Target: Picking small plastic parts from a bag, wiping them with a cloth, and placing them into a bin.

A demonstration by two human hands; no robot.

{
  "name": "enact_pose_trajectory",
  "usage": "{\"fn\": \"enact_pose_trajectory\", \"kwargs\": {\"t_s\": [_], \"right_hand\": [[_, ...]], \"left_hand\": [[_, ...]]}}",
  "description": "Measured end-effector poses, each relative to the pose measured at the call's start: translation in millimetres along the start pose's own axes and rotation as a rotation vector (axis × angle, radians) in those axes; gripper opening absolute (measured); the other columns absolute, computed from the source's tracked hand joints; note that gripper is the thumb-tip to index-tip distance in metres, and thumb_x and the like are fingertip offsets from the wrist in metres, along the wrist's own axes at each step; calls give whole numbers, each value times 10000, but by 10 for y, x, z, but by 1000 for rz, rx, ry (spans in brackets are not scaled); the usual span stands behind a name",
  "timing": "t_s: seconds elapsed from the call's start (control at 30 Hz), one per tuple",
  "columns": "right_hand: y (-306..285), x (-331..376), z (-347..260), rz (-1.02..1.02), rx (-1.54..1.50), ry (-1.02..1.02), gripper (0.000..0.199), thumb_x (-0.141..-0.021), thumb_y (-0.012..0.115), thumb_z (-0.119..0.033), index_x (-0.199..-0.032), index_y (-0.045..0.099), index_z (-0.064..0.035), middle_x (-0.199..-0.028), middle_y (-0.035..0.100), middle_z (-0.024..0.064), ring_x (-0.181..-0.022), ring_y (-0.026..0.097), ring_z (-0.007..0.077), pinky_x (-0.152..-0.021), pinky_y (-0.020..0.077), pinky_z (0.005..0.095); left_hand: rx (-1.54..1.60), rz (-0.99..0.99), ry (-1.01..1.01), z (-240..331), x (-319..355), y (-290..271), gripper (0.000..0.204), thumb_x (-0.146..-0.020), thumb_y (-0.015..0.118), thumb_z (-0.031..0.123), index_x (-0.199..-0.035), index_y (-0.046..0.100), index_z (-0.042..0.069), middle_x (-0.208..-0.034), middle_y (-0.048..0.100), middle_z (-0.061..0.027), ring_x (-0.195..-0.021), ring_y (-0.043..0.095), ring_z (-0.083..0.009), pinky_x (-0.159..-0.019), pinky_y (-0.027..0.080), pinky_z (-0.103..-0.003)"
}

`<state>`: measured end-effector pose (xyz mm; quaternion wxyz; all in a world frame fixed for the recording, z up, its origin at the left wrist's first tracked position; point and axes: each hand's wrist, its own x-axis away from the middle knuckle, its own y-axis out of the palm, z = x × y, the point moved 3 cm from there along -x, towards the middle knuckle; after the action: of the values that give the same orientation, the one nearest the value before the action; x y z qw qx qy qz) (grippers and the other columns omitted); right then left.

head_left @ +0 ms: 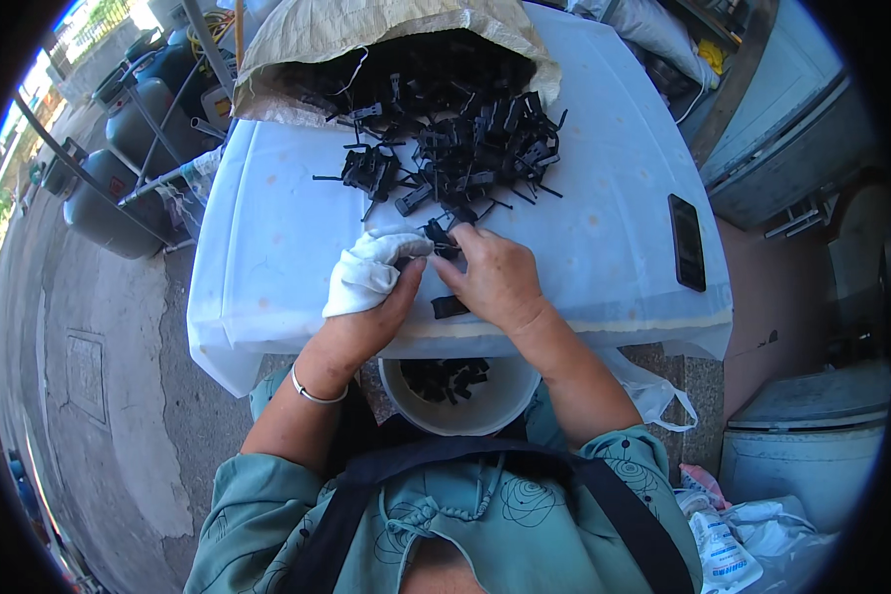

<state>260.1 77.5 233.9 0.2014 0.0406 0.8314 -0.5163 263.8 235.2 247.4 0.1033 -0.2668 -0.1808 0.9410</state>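
Observation:
My left hand (394, 305) is closed, with a white cloth (359, 274) bunched over its fingers. Between both hands is a small black plastic part (440, 238), pinched by the thumb and fingers of my right hand (502, 279). The left fingertips meet it from the other side, partly hidden by the cloth. A loose black piece (449, 307) lies on the table just below my right hand. Beyond my hands is a heap of black plastic parts (485, 144) with thin stalks, spilling from the mouth of a woven sack (289, 45).
A white sheet covers the table (614, 228). Near its right edge lies a black phone (686, 243). Below the front edge, between my knees, a pale bucket (465, 424) holds black pieces (445, 378). Grey gas cylinders (114, 203) stand left; plastic bags (733, 544) lie lower right.

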Motion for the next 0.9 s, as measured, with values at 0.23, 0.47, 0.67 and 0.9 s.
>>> {"fn": "enact_pose_trajectory", "kwargs": {"t_s": [0.23, 0.47, 0.67, 0.9], "right_hand": [[-202, 295, 41, -287, -214, -171, 234, -764, 669, -210, -840, 605, 2, -728, 608, 137, -635, 604, 282, -586, 488, 371], [-391, 304, 327, -475, -847, 304, 266, -868, 628, -239, -776, 577, 5, -617, 502, -9, -612, 437, 68, -540, 397, 254], [-342, 385, 208, -613, -1150, 299, 284, -913, 592, -281, -770, 570, -37, -680, 422, -87, -637, 346, 18, -547, 310, 187], [-344, 382, 259, -299, -1016, 246, 307, -916, 591, -280, -745, 555, -27, -634, 428, -62, -609, 357, 29, -522, 339, 213]], "left_hand": [[5, -345, 147, 93, -63, 90, 253, -789, 584, -41, -1032, 627, 12, -979, 633, -143, -845, 601, -290, -772, 481, -331], [127, -165, -154, 110, -56, 114, 379, -755, 637, -59, -1121, 585, 28, -1099, 607, -112, -699, 559, -162, -625, 463, -280], [140, -482, 257, 156, -44, 300, 353, -747, 666, -44, -1085, 594, 28, -1041, 621, -117, -737, 570, -169, -668, 472, -275], [603, -605, -454, 131, 52, 373, 258, -826, 682, 90, -1043, 573, 3, -765, 561, 9, -670, 494, -61, -585, 433, -211]]}}
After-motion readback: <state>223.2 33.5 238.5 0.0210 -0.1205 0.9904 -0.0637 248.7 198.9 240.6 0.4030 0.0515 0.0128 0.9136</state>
